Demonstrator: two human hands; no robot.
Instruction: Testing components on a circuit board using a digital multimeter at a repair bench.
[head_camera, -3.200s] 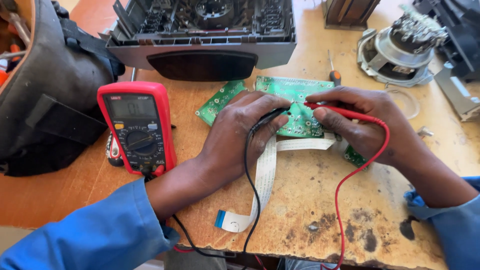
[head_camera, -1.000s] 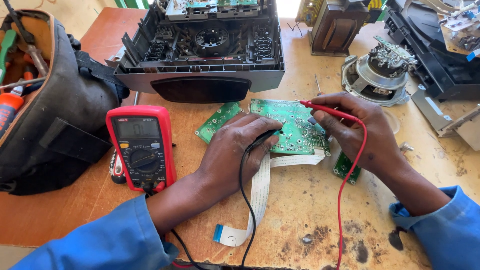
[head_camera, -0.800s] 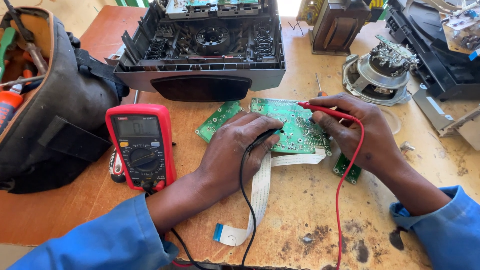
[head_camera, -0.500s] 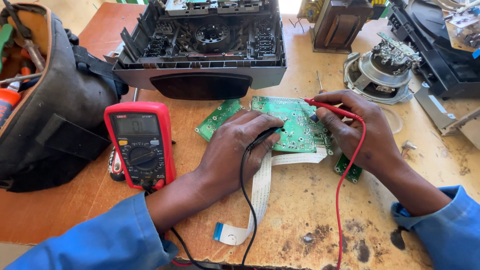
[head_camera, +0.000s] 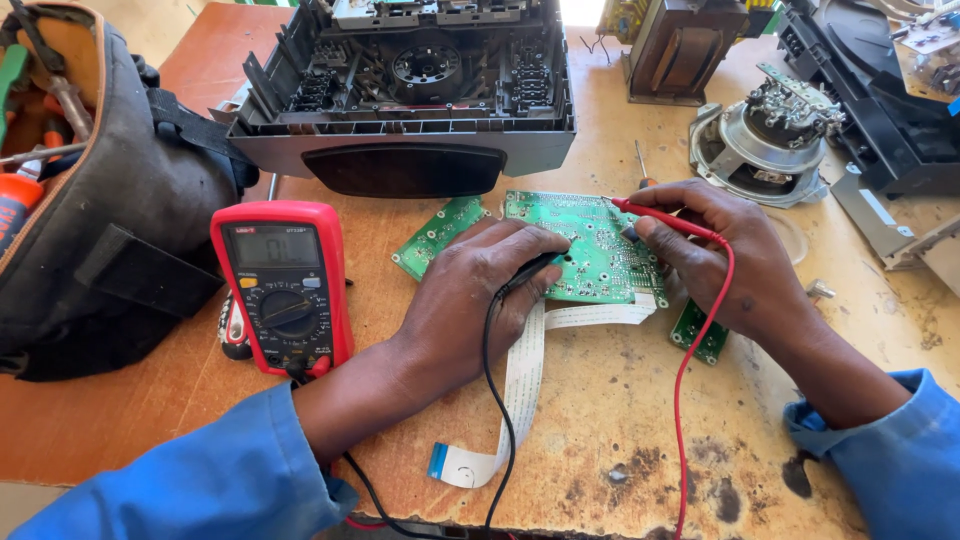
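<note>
The right hand (head_camera: 730, 260) has drawn its red probe (head_camera: 665, 218) slightly rightward across the green circuit board (head_camera: 590, 245).

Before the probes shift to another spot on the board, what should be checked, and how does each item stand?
1. Black probe held in the left hand, tip on the green circuit board: ok.
2. Red probe held in the right hand, tip at the board: ok.
3. Red multimeter face up with its display in sight: ok; reading: cannot tell.
4. Both leads seated in the meter's sockets: cannot tell, the sleeve hides them.
5. White ribbon cable lies flat, away from the probe tips: ok.
</note>
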